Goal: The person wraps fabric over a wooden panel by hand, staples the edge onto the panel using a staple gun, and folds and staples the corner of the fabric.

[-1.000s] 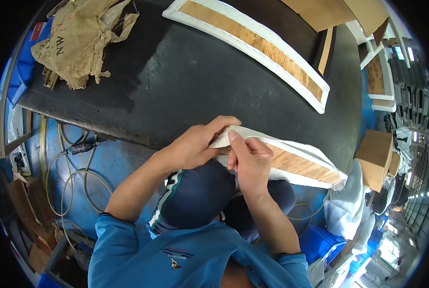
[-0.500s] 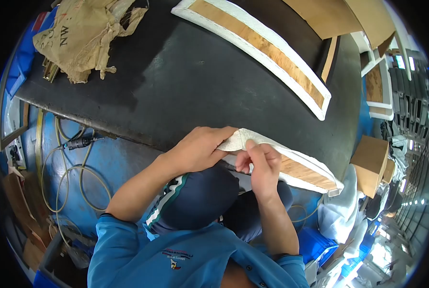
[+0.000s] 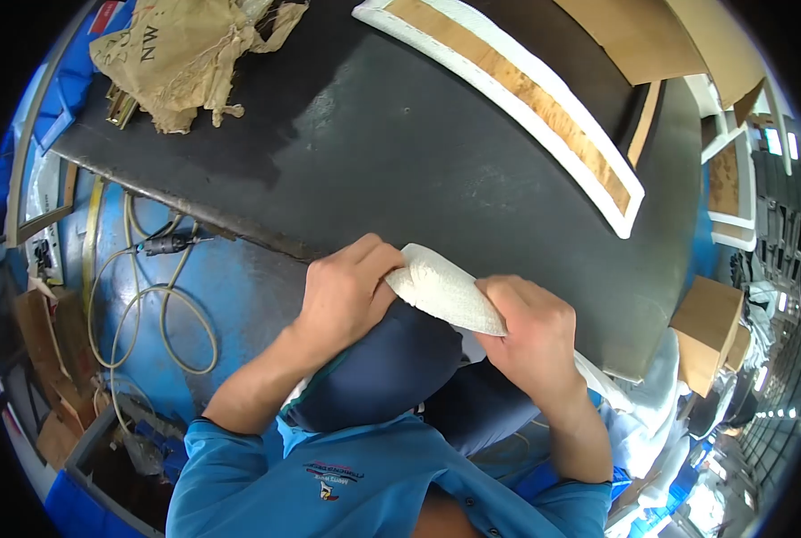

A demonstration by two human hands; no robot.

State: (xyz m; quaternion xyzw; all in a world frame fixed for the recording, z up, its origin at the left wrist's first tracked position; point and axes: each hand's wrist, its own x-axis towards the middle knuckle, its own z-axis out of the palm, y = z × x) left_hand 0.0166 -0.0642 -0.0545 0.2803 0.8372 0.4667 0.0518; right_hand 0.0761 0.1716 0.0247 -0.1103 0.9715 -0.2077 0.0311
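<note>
A curved strip padded in white fabric (image 3: 450, 291) lies across my lap at the edge of the dark table. Its rounded, fabric-covered face is turned up now. My left hand (image 3: 348, 291) pinches its left end between thumb and fingers. Farther along, my right hand (image 3: 533, 334) is wrapped around the strip, thumb on top. Past my right wrist, part of the strip's white far end shows. A similar curved piece (image 3: 517, 94), a wood strip with white padded borders, lies on the far side of the table.
The dark table (image 3: 346, 179) fills the middle. A torn brown paper sack (image 3: 176, 63) lies at its far left. On the blue floor are a power tool (image 3: 167, 244) and a looped hose (image 3: 163, 291). Cardboard boxes (image 3: 707, 327) stand at the right.
The strip has been turned over, hiding its wood side and showing white fabric. My right hand has moved right, from a pinch near the left end to a grip farther along.
</note>
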